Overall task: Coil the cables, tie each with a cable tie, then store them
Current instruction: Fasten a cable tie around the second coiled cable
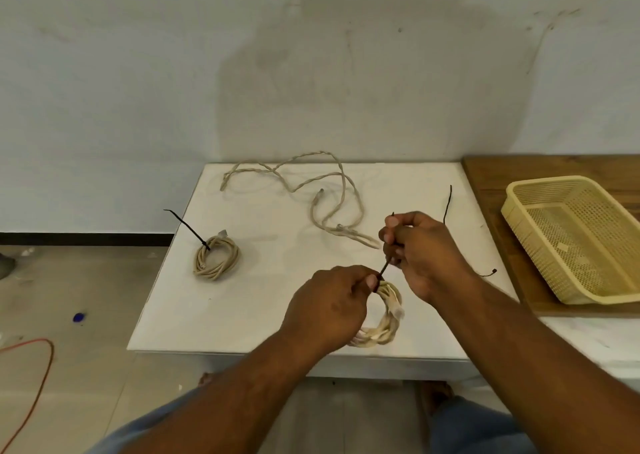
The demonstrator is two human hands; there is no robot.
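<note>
A beige coiled cable [388, 318] hangs just above the white table [263, 301] near its front edge. My left hand [332, 304] pinches the coil's top where a black cable tie [385, 266] wraps it. My right hand [422, 246] grips the tie's tail, stretched up to the right. A second coil [216, 256], bound with a black tie, lies at the table's left. A loose beige cable [311, 183] sprawls across the back. One spare black tie [447, 204] lies behind my right hand and another tie [487, 273] beside my right wrist.
A yellow plastic mesh basket [540, 208] sits on a wooden surface [485, 176] to the right of the table. A wall stands close behind. An orange cord [45, 370] and a blue cap [79, 317] lie on the floor at the left.
</note>
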